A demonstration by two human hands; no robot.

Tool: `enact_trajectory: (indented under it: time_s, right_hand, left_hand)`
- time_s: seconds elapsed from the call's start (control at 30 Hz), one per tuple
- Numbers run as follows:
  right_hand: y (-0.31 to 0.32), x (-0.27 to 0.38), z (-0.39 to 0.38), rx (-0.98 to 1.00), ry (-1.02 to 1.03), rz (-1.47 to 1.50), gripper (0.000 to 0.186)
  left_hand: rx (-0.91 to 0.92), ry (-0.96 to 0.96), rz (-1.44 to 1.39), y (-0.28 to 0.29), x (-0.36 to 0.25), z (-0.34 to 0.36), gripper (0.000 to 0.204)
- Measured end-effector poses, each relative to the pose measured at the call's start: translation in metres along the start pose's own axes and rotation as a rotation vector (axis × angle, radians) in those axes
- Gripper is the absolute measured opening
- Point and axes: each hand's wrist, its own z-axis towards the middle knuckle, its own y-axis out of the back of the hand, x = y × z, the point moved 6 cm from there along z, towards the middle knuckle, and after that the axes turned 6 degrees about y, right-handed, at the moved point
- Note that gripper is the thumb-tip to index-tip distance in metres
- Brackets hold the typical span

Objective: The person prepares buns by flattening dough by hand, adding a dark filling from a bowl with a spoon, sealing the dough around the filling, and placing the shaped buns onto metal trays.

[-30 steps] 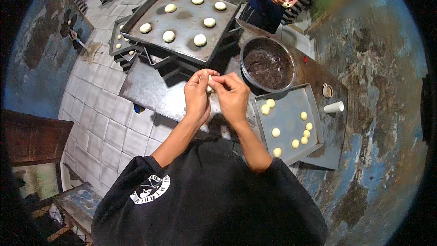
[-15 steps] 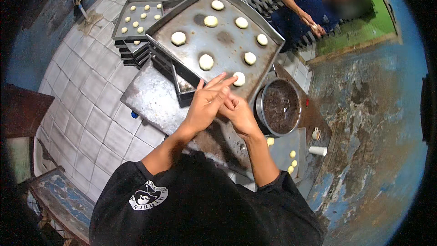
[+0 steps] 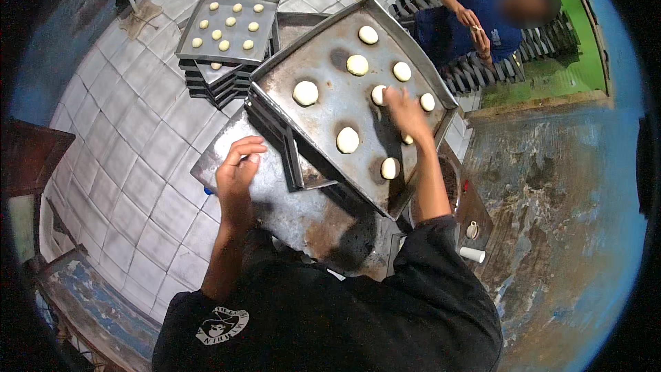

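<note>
My left hand (image 3: 236,169), fingers loosely curved and apart, is empty above the bare metal table (image 3: 289,227), just left of the big baking tray (image 3: 323,127). My right hand (image 3: 407,117) reaches over that tray, blurred, with its fingertips at a pale dough ball (image 3: 379,95) near the middle; whether they grip it I cannot tell. Several more round dough balls (image 3: 348,140) are spread on the tray, one partly hidden behind my right wrist.
Behind on the left, a smaller tray (image 3: 227,34) of dough balls tops stacked trays. A dark-filled bowl (image 3: 449,182) is half hidden by my right arm, near a small cup (image 3: 473,229) and white cylinder (image 3: 471,255). A co-worker (image 3: 461,34) at top right holds something small.
My hands have separated: the left moved left, the right went forward onto the tray. A dough ball now lies where the tray's middle was bare. The view has shifted toward the stacks.
</note>
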Motion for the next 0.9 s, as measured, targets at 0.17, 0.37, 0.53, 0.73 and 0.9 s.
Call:
enact_trajectory:
  time_s: [0.17,0.37,0.53,0.73,0.9]
  right_hand:
    - [-0.027,-0.022,0.048,-0.526,0.219,-0.484,0.065]
    - [-0.013,0.025,0.045,-0.547,0.268,-0.570,0.065]
    - [-0.016,0.068,0.048,-0.519,0.383,-0.424,0.032]
    - [0.011,0.039,-0.005,-0.384,0.017,0.397,0.024]
    - [0.007,0.059,-0.168,-0.245,0.057,1.445,0.031]
  left_hand:
    - [-0.039,0.149,-0.205,-0.001,0.007,0.011,0.019]
    - [-0.142,0.170,-0.265,0.019,0.004,0.015,0.014]
    - [-0.067,0.089,-0.265,0.003,-0.002,0.029,0.014]
    - [0.079,0.004,-0.084,-0.092,-0.042,0.028,0.015]
    - [0.476,0.210,-0.079,-0.197,-0.029,0.000,0.035]
